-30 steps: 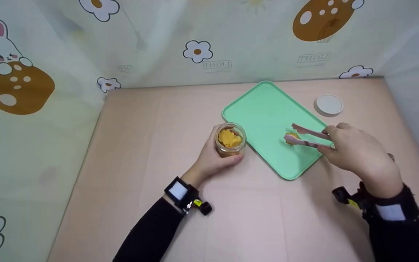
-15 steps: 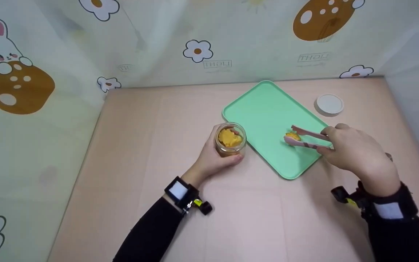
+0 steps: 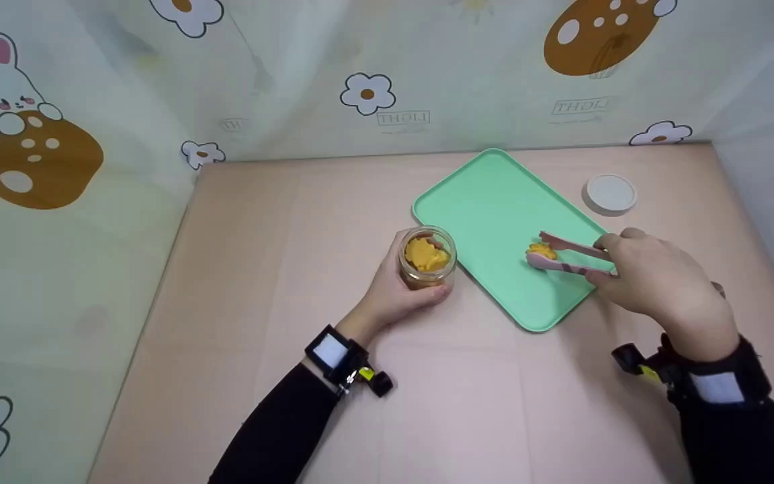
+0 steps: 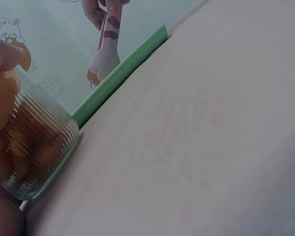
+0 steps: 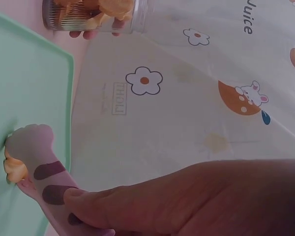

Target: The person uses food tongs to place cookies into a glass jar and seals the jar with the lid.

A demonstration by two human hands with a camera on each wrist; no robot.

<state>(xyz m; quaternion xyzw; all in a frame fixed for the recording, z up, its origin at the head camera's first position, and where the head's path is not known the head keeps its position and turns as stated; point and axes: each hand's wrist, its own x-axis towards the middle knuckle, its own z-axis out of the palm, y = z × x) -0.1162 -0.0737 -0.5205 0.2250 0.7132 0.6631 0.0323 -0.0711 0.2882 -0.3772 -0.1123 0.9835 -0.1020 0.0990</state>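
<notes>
My left hand (image 3: 402,289) grips a ribbed glass jar (image 3: 446,265) by its side, beside the tray's near-left edge. The jar has no lid on and holds yellow and brown pieces, as the left wrist view also shows. Pink tongs (image 3: 572,266) with dark stripes and paw-shaped tips are held in my right hand (image 3: 662,286), its thumb pressing one arm in the right wrist view. Between the tongs' tips, which stand apart, lies a small yellow-orange piece (image 5: 14,169) over the green tray (image 3: 494,208). Whether both tips touch it I cannot tell.
A round white lid (image 3: 610,193) lies on the table (image 3: 259,269) just past the tray's right edge. Printed cloth (image 3: 279,81) with flowers and a rabbit hangs along the back and left sides. A plain pale wall (image 3: 770,168) borders the right.
The tongs' near tip has shifted slightly, and more of the yellow-orange piece shows between the tips. My left hand and the jar stay in place; the whole view has shifted a little.
</notes>
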